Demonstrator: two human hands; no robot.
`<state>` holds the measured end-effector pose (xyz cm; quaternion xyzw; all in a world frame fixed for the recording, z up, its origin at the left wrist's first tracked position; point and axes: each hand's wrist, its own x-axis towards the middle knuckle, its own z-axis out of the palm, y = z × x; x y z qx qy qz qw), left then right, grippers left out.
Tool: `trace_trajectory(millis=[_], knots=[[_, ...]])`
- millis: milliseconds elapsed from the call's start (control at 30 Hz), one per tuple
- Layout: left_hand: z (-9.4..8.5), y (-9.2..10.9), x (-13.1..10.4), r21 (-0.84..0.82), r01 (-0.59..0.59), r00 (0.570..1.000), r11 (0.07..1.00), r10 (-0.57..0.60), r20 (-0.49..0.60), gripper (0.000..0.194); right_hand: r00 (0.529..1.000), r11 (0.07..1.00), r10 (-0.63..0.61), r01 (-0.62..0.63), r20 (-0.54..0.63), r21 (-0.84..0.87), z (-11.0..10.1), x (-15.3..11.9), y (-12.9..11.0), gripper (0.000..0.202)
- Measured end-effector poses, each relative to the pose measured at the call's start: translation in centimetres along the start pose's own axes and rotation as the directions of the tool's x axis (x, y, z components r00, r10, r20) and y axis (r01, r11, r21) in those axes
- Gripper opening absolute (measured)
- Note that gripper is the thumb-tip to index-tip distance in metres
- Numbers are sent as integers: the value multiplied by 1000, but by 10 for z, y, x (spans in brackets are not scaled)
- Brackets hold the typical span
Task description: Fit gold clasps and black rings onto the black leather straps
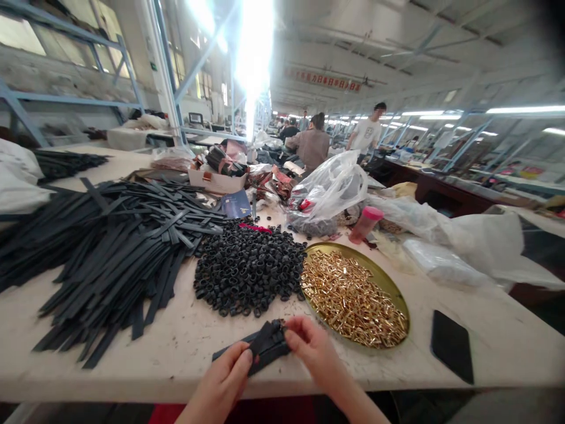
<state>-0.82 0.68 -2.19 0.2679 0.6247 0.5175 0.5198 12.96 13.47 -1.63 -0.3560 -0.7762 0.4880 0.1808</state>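
Near the table's front edge, my left hand [229, 372] is closed on black strips [267, 347], its thumb on top. My right hand [309, 347] pinches at the upper right end of these strips; what its fingertips hold there is too small to make out. Just beyond my hands lies a heap of small black loops [251, 268]. A round gold tray [399, 288] of small golden metal pieces [353, 297] sits to the right of the loops. Many long black strips [128, 253] are spread in a pile on the left.
A dark phone-like slab [452, 346] lies at the right. Behind the tray stand a pink-lidded jar [365, 225] and a clear plastic bag [331, 185]. An open cardboard box [218, 182] is at the back. Several people are farther off, one in a white shirt [366, 135].
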Motion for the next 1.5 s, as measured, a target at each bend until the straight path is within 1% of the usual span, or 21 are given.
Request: trace_trajectory(millis=[33,67,133,200,333,433,533,633,733,833,900,933,1000,1067,1133,1200,1333,1367,1433,1467,1500], knots=[[0,-1,1,-27,6,1000,1000,-6,-2,45,990,940,-33,-16,-137,-342,-17,9,5,21],[2,-1,1,-47,9,1000,999,-9,6,46,978,891,-39,-59,-206,-451,-32,20,10,20],[7,-2,2,-65,0,1000,998,2,23,47,968,818,-47,-105,-247,-566,-56,41,19,21],[12,-4,4,-62,-16,999,998,18,33,48,967,766,-22,-146,-252,-627,-65,61,27,21],[15,-3,4,35,19,999,999,-21,41,48,956,673,81,-260,-280,-692,-56,87,35,19],[11,0,1,100,20,998,995,-25,53,43,950,662,138,-298,-279,-687,-52,94,40,19],[10,4,0,95,6,998,995,-12,57,39,952,699,158,-295,-263,-651,-61,93,43,18],[12,7,5,88,-4,998,996,-2,70,40,959,776,156,-267,-237,-571,-74,87,42,15],[14,13,15,88,-10,999,996,5,51,42,976,884,163,-209,-143,-418,-79,76,30,18],[16,24,26,71,-43,999,997,42,12,40,987,963,162,-155,17,-218,-67,58,10,24],[16,32,32,44,-52,998,998,51,21,40,970,983,170,-179,176,36,-50,44,-3,22],[16,36,34,27,-46,998,999,45,38,39,949,954,168,-224,267,198,-41,38,-8,20],[16,39,36,-1,-17,997,1000,17,70,36,894,820,131,-341,428,461,-23,27,-15,17],[14,38,36,-23,19,997,1000,-18,70,32,868,719,92,-397,488,571,-8,20,-17,19],[12,35,35,-22,27,999,999,-26,21,30,892,702,76,-365,446,612,3,16,-16,24],[12,31,34,26,12,999,1000,-11,-43,28,932,738,65,-285,356,611,12,15,-12,30],[16,25,32,265,-91,976,960,139,-167,24,995,928,8,-43,96,369,26,12,0,29],[17,24,31,317,-116,969,941,177,-170,24,999,962,-52,50,3,267,28,11,4,28],[19,21,28,374,-140,968,917,206,-143,28,968,973,-206,219,-144,75,32,9,12,26],[18,20,27,385,-139,975,913,194,-109,30,946,961,-267,277,-185,26,32,8,14,26],[18,19,27,383,-137,975,914,193,-112,31,951,967,-248,256,-185,20,31,8,16,24]])
